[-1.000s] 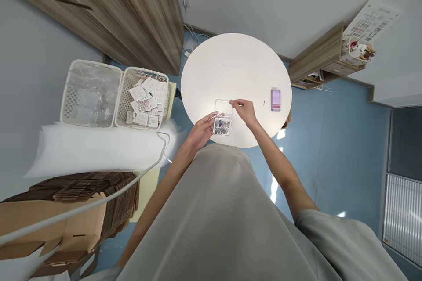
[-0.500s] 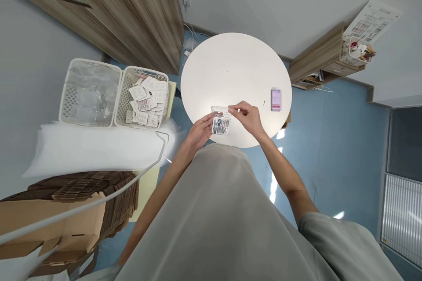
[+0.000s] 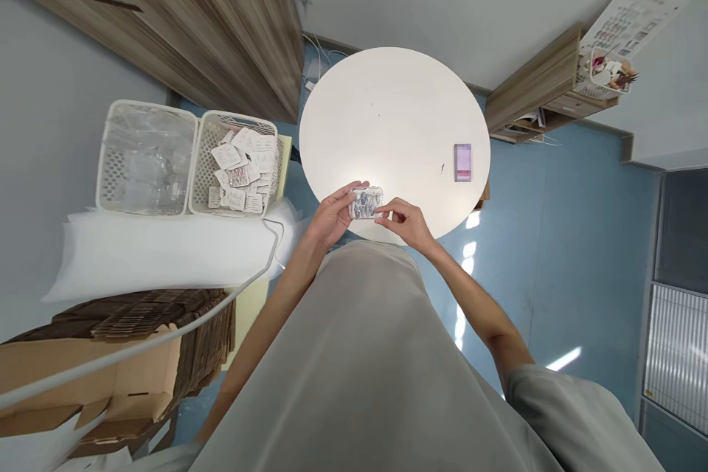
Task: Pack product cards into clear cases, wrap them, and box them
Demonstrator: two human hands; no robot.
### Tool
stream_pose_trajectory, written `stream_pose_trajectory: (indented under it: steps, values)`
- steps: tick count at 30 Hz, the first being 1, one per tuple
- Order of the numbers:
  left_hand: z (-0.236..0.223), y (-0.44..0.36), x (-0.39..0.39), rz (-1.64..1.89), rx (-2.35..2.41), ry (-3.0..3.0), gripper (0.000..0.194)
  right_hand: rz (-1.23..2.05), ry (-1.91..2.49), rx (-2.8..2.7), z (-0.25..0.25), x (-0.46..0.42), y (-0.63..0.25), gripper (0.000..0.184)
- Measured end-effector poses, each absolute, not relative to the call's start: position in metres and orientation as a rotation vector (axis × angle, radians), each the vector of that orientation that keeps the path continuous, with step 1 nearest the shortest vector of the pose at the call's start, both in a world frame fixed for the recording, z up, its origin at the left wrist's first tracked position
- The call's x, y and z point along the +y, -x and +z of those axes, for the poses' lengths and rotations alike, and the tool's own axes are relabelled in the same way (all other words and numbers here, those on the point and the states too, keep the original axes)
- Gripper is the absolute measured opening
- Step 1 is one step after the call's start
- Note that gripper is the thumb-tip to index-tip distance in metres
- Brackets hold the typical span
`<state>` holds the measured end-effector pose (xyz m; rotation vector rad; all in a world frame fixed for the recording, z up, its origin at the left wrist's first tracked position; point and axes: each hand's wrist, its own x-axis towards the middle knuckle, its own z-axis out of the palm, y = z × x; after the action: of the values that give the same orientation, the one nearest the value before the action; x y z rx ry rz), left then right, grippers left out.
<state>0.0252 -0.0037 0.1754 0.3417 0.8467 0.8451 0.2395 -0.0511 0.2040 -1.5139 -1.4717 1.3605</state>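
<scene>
Both my hands hold a small clear plastic case (image 3: 366,203) with several dark decorated pieces inside, over the near edge of the round white table (image 3: 392,118). The case's lid lies closed over its tray. My left hand (image 3: 332,217) grips the case's left side, fingers curled round it. My right hand (image 3: 403,222) pinches its right front corner with thumb and fingertips.
A small purple phone (image 3: 463,162) lies at the table's right. Left of the table stand two white baskets, one (image 3: 144,158) with clear plastic, the other (image 3: 239,166) full of several printed cards. Flattened cardboard boxes (image 3: 127,339) lie lower left; a wooden shelf (image 3: 536,99) stands right.
The lid, open and flat behind the tray a second ago, has been folded down onto it. Both hands drew the case nearer to me, to the table's edge.
</scene>
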Motion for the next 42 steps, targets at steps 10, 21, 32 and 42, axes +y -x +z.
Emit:
stream_pose_trajectory:
  steps: [10,21,32,42]
  values:
    - [0.176,-0.026,-0.004,0.877,0.862,-0.377,0.048,1.553,1.684,-1.176,0.191,-0.044,-0.239,0.057]
    - [0.160,-0.014,-0.015,0.671,1.098,-0.498,0.072,1.642,1.621,-0.992,0.176,-0.037,-0.236,0.059]
    - [0.139,-0.008,-0.019,0.595,1.308,-0.737,0.068,1.691,1.668,-0.927,0.158,-0.032,-0.229,0.060]
    - [0.033,0.006,-0.004,0.187,1.588,-1.028,0.045,1.843,1.986,-0.904,0.057,-0.013,-0.199,0.023]
